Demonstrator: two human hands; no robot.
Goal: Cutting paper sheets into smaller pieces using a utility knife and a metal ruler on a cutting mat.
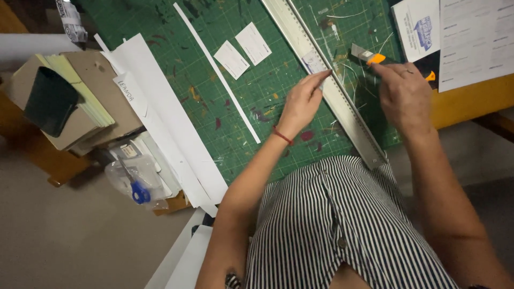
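My left hand (303, 100) reaches over a green cutting mat (225, 107), its fingertips pinching a small white card (313, 62) that lies against a long metal ruler (342, 101). My right hand (402, 91) is shut on an orange and grey utility knife (375, 56), held just right of the ruler with the blade pointing up-left. Two small white cut cards (242, 51) lie on the mat left of the ruler. A long thin white paper strip (217, 72) runs diagonally across the mat.
White paper sheets (160, 123) hang over the mat's left edge. A stack of cardboard and pale paper with a dark pouch (51, 99) sits at left. Blue-handled scissors (136, 187) lie in a clear bag. Printed sheets (471, 37) rest at top right.
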